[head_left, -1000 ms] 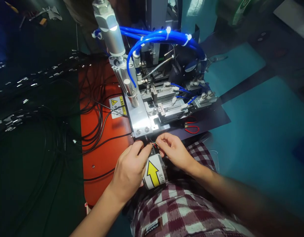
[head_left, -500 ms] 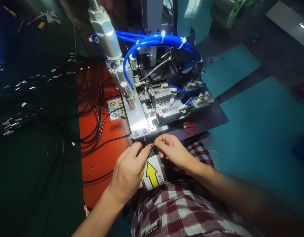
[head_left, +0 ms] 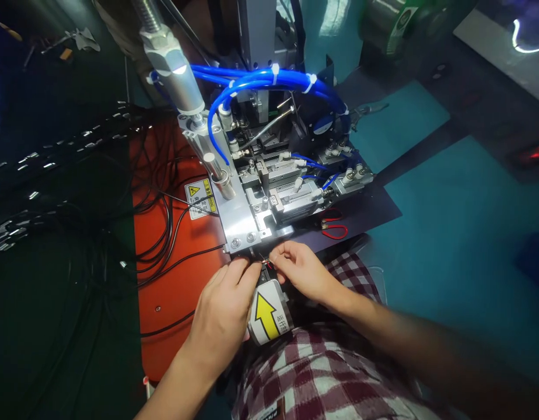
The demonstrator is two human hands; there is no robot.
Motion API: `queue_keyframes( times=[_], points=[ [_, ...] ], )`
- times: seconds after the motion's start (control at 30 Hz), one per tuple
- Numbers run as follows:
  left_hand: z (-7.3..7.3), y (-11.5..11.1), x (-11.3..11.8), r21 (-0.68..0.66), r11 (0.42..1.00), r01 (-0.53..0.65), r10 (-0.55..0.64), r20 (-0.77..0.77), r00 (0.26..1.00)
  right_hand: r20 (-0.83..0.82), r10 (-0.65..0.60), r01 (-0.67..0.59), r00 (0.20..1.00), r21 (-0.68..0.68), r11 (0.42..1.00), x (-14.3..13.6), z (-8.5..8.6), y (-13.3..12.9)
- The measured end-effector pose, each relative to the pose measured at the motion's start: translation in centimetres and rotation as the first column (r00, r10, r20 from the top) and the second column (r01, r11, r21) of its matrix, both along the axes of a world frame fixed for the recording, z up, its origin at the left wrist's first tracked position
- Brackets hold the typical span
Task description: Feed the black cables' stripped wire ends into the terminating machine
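Both my hands meet at the front edge of a metal machine. Thin wires, one of them red, show between my fingertips. My left hand is closed, thumb and fingers together at the wires' left end, beside a cylinder with a yellow arrow label. My right hand pinches at the wires' right end, its other fingers curled. The exact grip of each fingertip is too small to make out.
Black cables lie over an orange base plate on the left. Blue air tubes arch above the machine. Red-handled pliers lie right of it. A warning label is on the orange plate.
The whole view has shifted slightly, so the machine sits a little further left and lower. My hands stay together at the wires with almost the same pose.
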State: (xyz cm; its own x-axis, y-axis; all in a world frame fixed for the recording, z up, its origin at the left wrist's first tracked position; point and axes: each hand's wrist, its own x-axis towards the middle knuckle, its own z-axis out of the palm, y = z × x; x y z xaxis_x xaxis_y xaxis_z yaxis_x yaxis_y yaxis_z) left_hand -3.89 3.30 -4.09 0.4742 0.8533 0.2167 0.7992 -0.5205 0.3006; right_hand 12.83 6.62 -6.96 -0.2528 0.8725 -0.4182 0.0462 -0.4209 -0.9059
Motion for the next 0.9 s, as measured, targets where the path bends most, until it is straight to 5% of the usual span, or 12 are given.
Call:
queue_keyframes(
  times=[0.1, 0.27, 0.57, 0.9],
  points=[
    [0.4, -0.3, 0.3, 0.007, 0.998, -0.058, 0.059, -0.095, 0.994, 0.013, -0.043, 0.043, 0.999, 0.013, 0.999, -0.1, -0.1, 0.1],
    [0.4, -0.4, 0.1, -0.045, 0.996, -0.081, 0.080, -0.036, 0.996, -0.133, 0.054, -0.077, 0.990, -0.171, 0.982, 0.4, 0.2, 0.7],
    [-0.1, -0.3, 0.0, -0.029, 0.997, -0.076, 0.076, -0.003, 0.997, 0.155, -0.084, 0.039, 0.984, 0.269, 0.962, 0.6, -0.1, -0.6],
    [-0.2, -0.5, -0.2, -0.048, 0.996, -0.072, 0.073, 0.016, 0.997, 0.261, -0.043, -0.067, 0.964, 0.400, 0.914, 0.4, 0.0, -0.6]
  ],
)
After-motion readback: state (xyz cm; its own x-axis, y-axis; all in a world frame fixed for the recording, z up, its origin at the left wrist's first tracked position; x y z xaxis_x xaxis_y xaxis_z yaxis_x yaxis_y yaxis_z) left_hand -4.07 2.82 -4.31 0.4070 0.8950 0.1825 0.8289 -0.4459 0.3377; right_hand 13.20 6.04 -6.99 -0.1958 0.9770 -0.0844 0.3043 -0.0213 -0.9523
